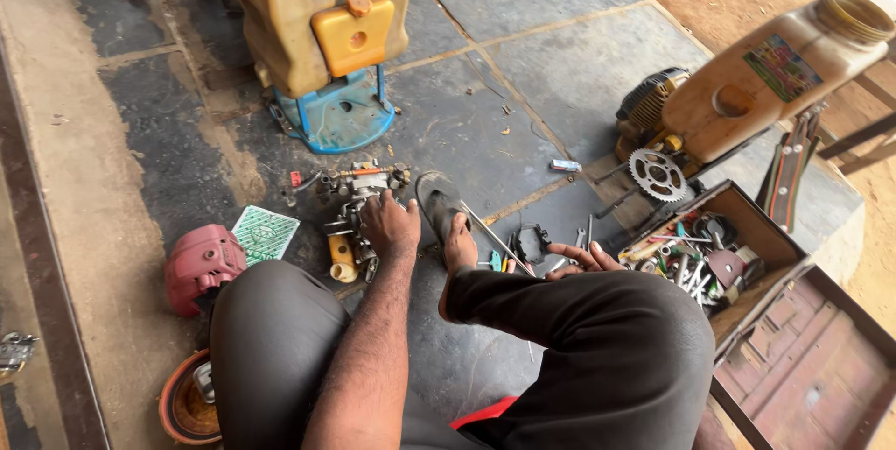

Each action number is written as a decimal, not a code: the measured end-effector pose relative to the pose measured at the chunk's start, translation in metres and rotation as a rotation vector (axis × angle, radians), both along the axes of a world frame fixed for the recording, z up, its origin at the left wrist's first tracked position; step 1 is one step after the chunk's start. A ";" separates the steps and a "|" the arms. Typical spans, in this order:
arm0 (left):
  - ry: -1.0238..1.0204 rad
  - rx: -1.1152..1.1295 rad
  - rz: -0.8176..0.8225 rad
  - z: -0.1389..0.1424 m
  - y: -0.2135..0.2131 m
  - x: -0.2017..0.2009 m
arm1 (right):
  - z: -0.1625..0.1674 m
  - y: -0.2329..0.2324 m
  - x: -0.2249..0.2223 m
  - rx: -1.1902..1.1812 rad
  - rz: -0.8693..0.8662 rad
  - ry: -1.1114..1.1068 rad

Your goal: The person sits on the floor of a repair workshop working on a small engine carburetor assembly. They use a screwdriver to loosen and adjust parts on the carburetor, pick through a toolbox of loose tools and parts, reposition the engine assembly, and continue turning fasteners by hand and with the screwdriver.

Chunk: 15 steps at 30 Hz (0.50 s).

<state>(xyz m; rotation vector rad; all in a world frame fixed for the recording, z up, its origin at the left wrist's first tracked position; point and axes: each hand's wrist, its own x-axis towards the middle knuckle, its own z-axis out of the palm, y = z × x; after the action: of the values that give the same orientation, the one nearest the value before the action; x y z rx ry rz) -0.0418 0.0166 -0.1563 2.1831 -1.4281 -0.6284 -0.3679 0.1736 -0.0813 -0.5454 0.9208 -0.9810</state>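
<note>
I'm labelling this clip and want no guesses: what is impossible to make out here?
Head view only:
- Left hand covers the small metal engine assembly; its grip is hidden.
- Right hand: palm hidden behind the dark-trousered knee.
- Wooden toolbox: contents too small to identify.
- Yellowed plastic tank: cut by the top edge.

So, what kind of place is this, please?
Probably an informal repair spot on an open stone floor beside bare ground. The left hand rests on a small engine assembly; an open wooden toolbox holds tools, and two yellowed sprayer tanks stand nearby.
</note>
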 end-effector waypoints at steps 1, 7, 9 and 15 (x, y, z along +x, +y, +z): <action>-0.002 -0.037 -0.026 -0.001 0.002 -0.005 | -0.001 0.005 -0.005 0.002 0.052 -0.031; 0.198 -0.067 -0.157 -0.011 0.009 -0.032 | -0.011 0.034 -0.035 -0.019 0.162 -0.100; 0.255 -0.131 -0.174 -0.017 0.012 -0.038 | -0.019 0.035 -0.036 0.029 0.160 -0.117; 0.316 -0.222 -0.048 -0.004 0.003 -0.037 | -0.029 0.008 -0.033 -0.017 0.015 -0.026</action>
<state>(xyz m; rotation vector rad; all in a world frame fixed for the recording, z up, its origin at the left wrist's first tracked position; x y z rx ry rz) -0.0790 0.0197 -0.1604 1.7930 -1.3158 -0.7553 -0.4008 0.1817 -0.1098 -0.5524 0.8842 -0.9810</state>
